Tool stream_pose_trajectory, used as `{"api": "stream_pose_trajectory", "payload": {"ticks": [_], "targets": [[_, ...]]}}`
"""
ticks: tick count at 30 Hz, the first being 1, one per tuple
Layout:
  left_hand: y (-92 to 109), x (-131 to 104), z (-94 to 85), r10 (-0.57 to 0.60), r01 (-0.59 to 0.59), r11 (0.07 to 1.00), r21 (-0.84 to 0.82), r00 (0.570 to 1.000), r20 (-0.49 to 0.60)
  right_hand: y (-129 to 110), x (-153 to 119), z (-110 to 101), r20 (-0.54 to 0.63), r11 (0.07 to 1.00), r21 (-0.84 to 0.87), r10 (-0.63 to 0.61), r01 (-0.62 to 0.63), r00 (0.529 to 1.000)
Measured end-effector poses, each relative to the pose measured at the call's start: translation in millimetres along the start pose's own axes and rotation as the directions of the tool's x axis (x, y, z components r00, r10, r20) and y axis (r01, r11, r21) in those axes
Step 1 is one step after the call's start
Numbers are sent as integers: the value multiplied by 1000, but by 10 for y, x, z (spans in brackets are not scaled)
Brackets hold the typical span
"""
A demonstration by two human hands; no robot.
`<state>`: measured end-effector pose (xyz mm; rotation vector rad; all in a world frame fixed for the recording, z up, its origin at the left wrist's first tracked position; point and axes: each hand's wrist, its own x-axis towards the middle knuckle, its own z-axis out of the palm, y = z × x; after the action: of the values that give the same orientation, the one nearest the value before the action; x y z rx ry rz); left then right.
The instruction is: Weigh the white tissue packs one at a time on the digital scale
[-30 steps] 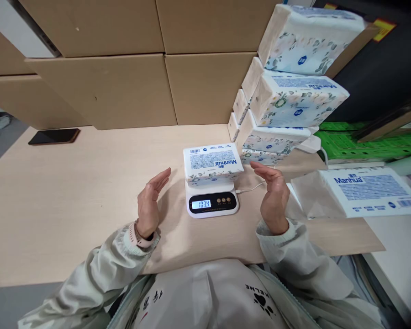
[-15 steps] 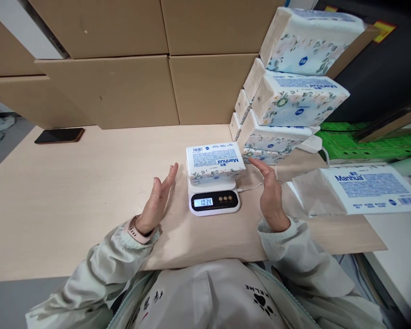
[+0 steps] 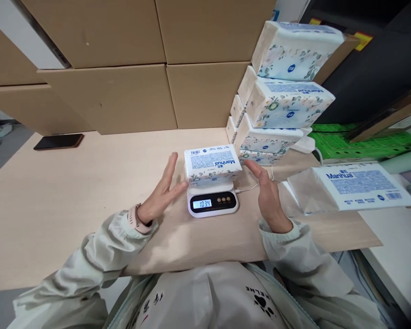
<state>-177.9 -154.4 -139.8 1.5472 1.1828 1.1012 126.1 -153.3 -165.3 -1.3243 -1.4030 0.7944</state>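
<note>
Our left hand (image 3: 160,195), thumb spread from the fingers, and right hand (image 3: 269,197), fingers extended, hold nothing either side of the Manhua pack (image 3: 212,161) on the scale (image 3: 213,204); weighing seems underway, and lifting would need both palms closing inward.

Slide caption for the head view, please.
Open hands flank a Manhua pack on a scale, a stack of packs behind to the right.

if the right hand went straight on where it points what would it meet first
Probably the right end of the pack on the scale, just ahead of the right hand. The stack sits close to that line, so with depth unclear, the hand might brush its bottom pack first.
</note>
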Motion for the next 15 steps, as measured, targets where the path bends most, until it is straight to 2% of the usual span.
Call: {"api": "stream_pose_trajectory", "payload": {"ticks": [3,5,7,9,12,13,15], "targets": [[132,141,-51,99,-95,991,96,994,-38,-38,-10,1,0,999,19,28,-28,1000],[162,147,-3,46,-48,999,-10,988,-146,-35,-26,-1,0,996,54,73,-73,997],[145,82,117,-80,42,983,-177,974,-212,-34,-50,10,15,986,110,128,-129,992],[120,0,264,-151,106,953,-284,978,-142,-74,-78,51,90,968,171,170,-183,981],[159,-58,366,-55,63,939,-338,998,35,-278,-122,186,240,960,177,171,-216,956],[195,-60,336,-10,23,940,-339,999,42,-380,-134,253,278,962,172,160,-213,947],[266,-70,173,40,-51,954,-296,998,-45,-600,-144,425,361,958,193,132,-213,923]]}}
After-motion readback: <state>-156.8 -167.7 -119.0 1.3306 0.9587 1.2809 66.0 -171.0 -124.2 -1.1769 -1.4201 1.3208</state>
